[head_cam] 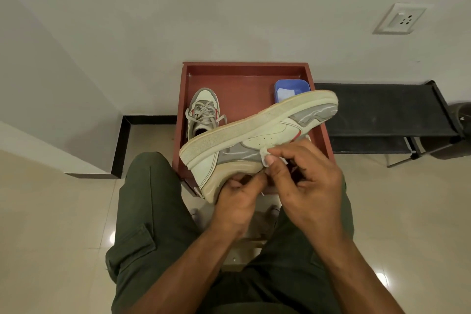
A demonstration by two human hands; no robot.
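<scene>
Held over the tray (244,69) only by one end in the left grip (237,199), the shoe (257,132) may be knocked loose if the wipe (265,158) pinched in the right grip (305,181) is pressed hard.

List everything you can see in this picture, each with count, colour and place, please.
held sneaker: 1, white and grey, on its side above the tray
second sneaker: 1, white and grey, upright in the tray, left
tray: 1, red-brown, against the wall
container: 1, blue, tray's far right corner, something white inside
wipe: 1, white, against the held sneaker's side
rack: 1, black, right of the tray
wall socket: 1, white, upper right
round object: 1, dark, far right edge, cut off
trousers: 1 pair, dark green, bottom
left hand: 1, holds the held sneaker from below
right hand: 1, pinches the wipe
</scene>
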